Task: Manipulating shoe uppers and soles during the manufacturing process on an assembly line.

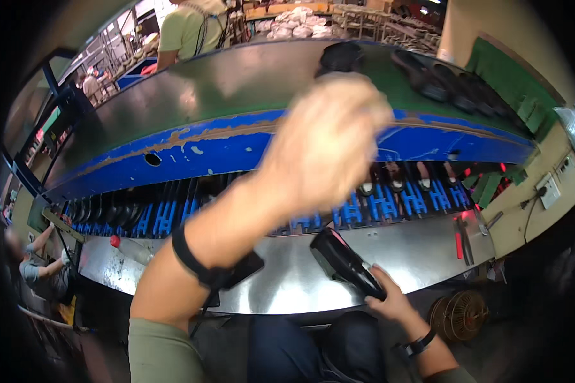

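My left hand (329,137) is raised in front of the green conveyor belt (166,92), smeared by motion, its fingers not clear. Just beyond its knuckles a black item (340,57) shows on the belt; whether the hand touches it I cannot tell. Low on the right, my right hand (393,299) is closed on one end of a glossy black shoe (344,260). That shoe is tilted over the steel worktop (268,274), its wider end pointing up and left.
Several dark shoe-like pieces (450,86) lie on the belt's right end. Below the blue rail (223,150) runs a row of blue holders (415,199). Red-handled tools (463,239) and a red-capped bottle (131,249) rest on the worktop. A person (191,29) stands beyond the belt.
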`<state>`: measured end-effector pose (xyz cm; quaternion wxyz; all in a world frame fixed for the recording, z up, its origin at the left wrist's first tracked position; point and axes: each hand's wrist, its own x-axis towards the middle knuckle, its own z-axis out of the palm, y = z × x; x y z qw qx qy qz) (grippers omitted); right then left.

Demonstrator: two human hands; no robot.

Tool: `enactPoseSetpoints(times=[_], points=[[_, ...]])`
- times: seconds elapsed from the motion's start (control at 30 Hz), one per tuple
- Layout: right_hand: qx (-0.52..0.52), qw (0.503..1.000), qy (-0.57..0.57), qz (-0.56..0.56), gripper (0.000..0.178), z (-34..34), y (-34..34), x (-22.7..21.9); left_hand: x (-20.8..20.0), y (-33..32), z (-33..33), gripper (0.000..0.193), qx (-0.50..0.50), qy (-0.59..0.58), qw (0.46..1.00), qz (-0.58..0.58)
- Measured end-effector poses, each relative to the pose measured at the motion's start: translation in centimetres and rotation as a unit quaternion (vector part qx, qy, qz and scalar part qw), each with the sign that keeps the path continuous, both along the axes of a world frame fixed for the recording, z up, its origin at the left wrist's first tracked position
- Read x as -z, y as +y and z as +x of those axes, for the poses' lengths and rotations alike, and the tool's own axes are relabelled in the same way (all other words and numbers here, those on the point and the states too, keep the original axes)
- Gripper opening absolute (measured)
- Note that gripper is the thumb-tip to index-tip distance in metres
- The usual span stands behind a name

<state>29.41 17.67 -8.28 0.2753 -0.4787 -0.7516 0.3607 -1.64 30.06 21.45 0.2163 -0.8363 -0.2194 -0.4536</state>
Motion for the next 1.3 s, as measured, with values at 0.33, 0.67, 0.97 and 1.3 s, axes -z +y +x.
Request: enactPoseSetpoints(times=[0.33, 0.67, 0.97, 1.3], points=[[0.138, 0.989, -0.053, -0.003, 0.085, -2.1, -6.2, 0.1, -7.1, -5.0, 1.7, 0.016, -0.219, 0.097, 0.958, -0.160], [-0.015, 0.937, 0.058, 0.344, 0.051, 3.1, -8.6, -18.3, 14.2, -41.2, 7.6, 0.015, 0.021, 0.202, 0.887, -0.415], [0.061, 0.936, 0.314, -0.147, 0.041, 3.4, -18.1, -8.3, 23.5, -39.4, 0.2, 0.038, -0.315, -0.252, 0.861, -0.309], [0.043, 0.666, 0.568, -0.481, 0.101, 3.2, -27.5, -0.8, 22.2, -39.4, -3.2, 0.057, 0.295, -0.611, 0.394, -0.620]])
